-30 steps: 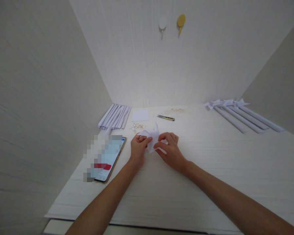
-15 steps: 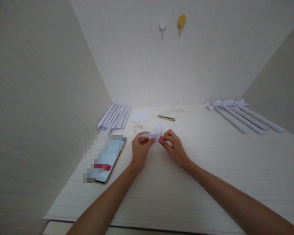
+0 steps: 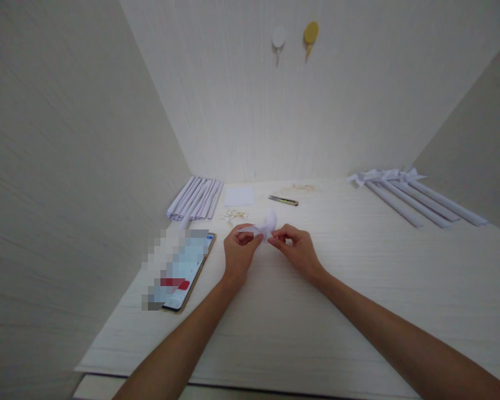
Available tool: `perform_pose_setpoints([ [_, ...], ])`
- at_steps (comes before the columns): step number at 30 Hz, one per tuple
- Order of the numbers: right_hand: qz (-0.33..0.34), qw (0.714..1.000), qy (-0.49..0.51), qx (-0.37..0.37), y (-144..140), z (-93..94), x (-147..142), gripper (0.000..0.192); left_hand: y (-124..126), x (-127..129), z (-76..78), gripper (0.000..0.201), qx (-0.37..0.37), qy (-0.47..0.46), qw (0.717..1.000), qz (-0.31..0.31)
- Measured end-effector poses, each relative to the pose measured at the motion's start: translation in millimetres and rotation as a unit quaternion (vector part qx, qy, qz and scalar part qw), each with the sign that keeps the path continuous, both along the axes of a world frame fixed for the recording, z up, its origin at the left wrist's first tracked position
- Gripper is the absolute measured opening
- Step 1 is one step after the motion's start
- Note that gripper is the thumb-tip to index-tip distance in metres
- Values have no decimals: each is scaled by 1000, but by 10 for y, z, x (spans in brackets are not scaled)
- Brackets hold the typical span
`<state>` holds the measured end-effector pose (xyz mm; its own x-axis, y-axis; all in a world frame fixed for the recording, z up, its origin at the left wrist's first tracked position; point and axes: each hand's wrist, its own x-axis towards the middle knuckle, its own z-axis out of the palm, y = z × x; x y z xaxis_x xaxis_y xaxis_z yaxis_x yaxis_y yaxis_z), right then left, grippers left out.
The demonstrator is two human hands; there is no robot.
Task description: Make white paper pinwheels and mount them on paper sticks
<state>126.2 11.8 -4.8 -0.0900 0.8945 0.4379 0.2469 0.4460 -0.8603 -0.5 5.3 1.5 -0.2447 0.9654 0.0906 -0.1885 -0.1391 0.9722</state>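
Observation:
Between both hands, above the middle of the table, is a folded white paper piece (image 3: pixel 269 222) with a curved flap standing up. My left hand (image 3: pixel 239 247) pinches its left side between thumb and fingers. On the other side, my right hand (image 3: pixel 294 244) is closed, with thumb and index fingertip at the paper's lower right edge. The fingers partly cover the folds. Just beyond the hands lie thread snips (image 3: pixel 283 200), a flat white paper square (image 3: pixel 239 196) and a small heap of pale bits (image 3: pixel 234 215).
A bundle of rolled white paper tubes (image 3: pixel 195 198) lies at the back left, near a phone (image 3: pixel 191 272). At the back right, several tubes with folded paper ends (image 3: pixel 404 200) rest by the side wall. White (image 3: pixel 278 38) and yellow (image 3: pixel 310 33) hooks hang on the back wall.
The paper's upright flap has bent over and its shape between the fingers is changed. My right hand has shifted slightly; my left hand keeps its place.

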Motion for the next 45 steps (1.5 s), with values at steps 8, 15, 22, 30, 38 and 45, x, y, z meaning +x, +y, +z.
perform_pose_setpoints([
  [8, 19, 1000, -15, -10, -3, -10, 4, 15, -9, 0, 1, 24, 4, 10, 1000, 0],
  [15, -12, 999, -33, -7, -9, -4, -9, 16, -18, 14, 0, 29, 0, 17, 1000, -5],
  [22, -17, 999, -44, -5, -18, 1, -17, 16, -24, 17, 4, 28, -4, 13, 1000, -14],
  [30, -25, 998, -49, -10, -31, 18, -24, 15, -27, 15, -3, 27, 5, 11, 1000, -23],
  [38, -32, 998, -61, -13, -40, 24, -25, 15, -29, 14, -4, 27, 3, 14, 999, -28],
  [45, -48, 997, -68, -7, -34, 17, -35, 15, -41, 14, 9, 29, -2, 51, 998, -28],
])
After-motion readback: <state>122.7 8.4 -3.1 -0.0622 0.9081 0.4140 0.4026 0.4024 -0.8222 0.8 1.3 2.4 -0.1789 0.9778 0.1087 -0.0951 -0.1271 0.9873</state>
